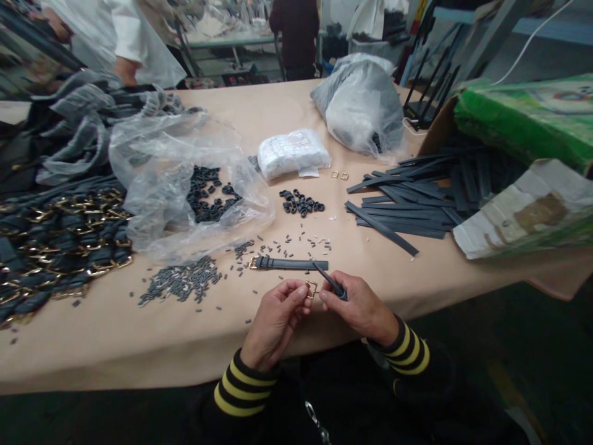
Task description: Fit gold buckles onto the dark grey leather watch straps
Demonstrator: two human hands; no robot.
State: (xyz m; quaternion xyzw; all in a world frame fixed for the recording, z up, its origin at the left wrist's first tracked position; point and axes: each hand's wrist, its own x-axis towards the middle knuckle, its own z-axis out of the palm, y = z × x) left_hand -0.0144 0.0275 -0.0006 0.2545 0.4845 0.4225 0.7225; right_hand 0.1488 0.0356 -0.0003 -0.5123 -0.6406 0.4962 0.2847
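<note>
Near the table's front edge, my left hand (281,315) pinches a small square gold buckle (312,289) between thumb and fingers. Close beside it, my right hand (359,306) is closed around a dark narrow strap (331,281), whose end points up and left. The right fingertips meet the buckle's right side, at what looks like its prong. Just beyond both hands lies a dark belt strap (291,264) with a gold buckle and loops at its left end. Small dark bits (185,278) are scattered left of it.
Dark loops (301,204) lie behind the strap, with more in a clear bag (157,185). Two gold buckles (340,175) sit near a white packet (293,151). Loose dark strips (403,207) spill from a green box (523,117). Buckled straps (60,241) pile up at left.
</note>
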